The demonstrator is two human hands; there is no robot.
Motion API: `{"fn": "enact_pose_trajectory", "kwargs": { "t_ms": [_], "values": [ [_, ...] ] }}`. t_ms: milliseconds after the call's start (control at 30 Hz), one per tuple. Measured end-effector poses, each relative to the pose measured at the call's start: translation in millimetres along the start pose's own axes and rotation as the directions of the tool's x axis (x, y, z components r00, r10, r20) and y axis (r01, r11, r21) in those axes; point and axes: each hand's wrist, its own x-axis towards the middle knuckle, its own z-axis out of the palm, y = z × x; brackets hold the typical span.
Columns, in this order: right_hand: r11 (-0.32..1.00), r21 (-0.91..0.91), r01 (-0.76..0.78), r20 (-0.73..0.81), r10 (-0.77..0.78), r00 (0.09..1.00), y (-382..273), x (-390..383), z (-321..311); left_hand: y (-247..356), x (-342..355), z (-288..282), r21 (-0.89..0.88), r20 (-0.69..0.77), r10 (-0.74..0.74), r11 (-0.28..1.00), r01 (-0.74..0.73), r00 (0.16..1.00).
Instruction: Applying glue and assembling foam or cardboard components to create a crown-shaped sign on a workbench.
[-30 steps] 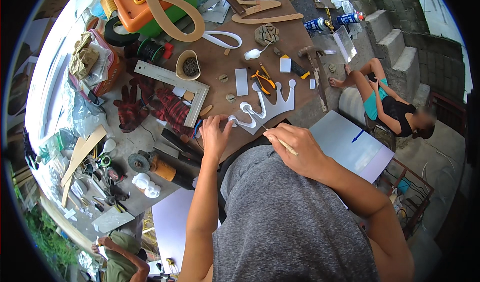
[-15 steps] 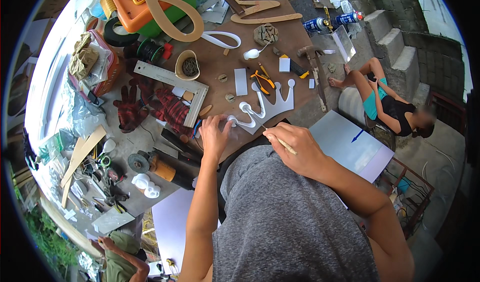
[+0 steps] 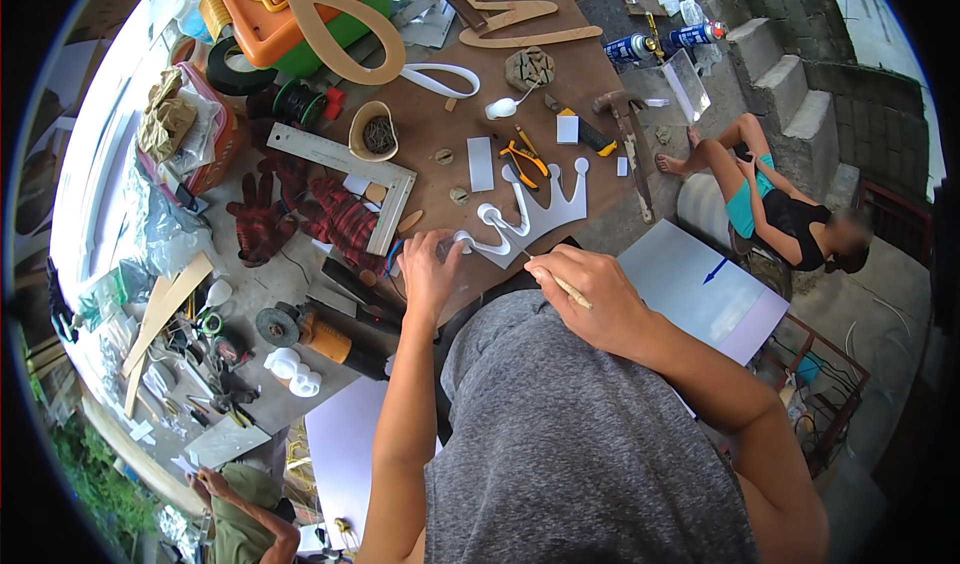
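White crown cutout (image 3: pixel 555 216): flat on brown worktop (image 3: pixel 437 182), dead ahead of the wearer, between & just beyond both hands. Long axis slants, near-L to far-R; points aim away, base edge faces the body. Key relation, as I judge it: thin tool (image 3: pixel 572 294) in R hand (image 3: pixel 600 286) runs fwd-L, its tip at or right by the crown's near edge. R fingers closed round the pale handle. L hand (image 3: pixel 428 269) is at the crown's L end, thumb & fingertips bunched by the end knob (can't tell from my feed if pinching or only pressing). L hand sits nearer overall. Looks: smooth, pale, tall spikes w/ round knobs; a white strip (image 3: pixel 521 209) stands along the L-side outline, R-side spikes bare. Pliers (image 3: pixel 520 152) lie just past the tips.
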Motion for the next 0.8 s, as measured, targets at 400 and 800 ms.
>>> {"fn": "enact_pose_trajectory", "kwargs": {
  "t_ms": [400, 800],
  "values": [
    [0.999, 0.025, -0.030, -0.001, 0.030, 1.000, -3.4, -0.2, -3.1, 2.8, 0.5, -2.9, -0.025, 0.037, -0.034, 0.999, 0.035, 0.999],
    [0.999, 0.037, -0.027, -0.037, 0.028, 0.999, -1.1, -1.0, -0.8, 1.7, 0.6, -1.8, -0.014, 0.028, -0.027, 1.000, 0.028, 0.999]
  ]
}}
